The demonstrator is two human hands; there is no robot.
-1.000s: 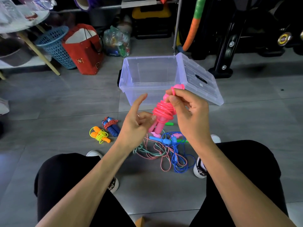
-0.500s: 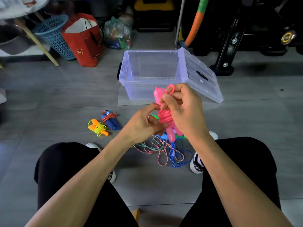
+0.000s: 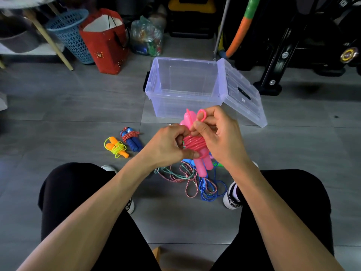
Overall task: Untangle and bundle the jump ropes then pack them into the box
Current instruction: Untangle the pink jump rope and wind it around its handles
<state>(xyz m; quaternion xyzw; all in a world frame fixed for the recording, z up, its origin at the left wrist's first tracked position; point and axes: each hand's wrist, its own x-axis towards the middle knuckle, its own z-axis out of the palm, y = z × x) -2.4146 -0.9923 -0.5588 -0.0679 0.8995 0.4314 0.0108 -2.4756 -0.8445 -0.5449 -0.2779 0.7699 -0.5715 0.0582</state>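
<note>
Grey floor, clear box (image 3: 156, 90) beyond: our left hand (image 3: 168, 145) now clasps the pink rope (image 3: 195, 145); right hand (image 3: 218, 137) pinches its last loop, bundling nearly finished.

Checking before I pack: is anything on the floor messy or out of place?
Yes: a tangled rope pile lies loose between the feet, unlike the two bundled ropes beside it. The box holds no ropes yet.

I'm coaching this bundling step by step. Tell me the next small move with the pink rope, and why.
Probably tuck the loose pink loop under the coils to lock the wrap: the right hand pinches it above the pink jump rope, which the left hand steadies, and the clear box stands open.
</note>
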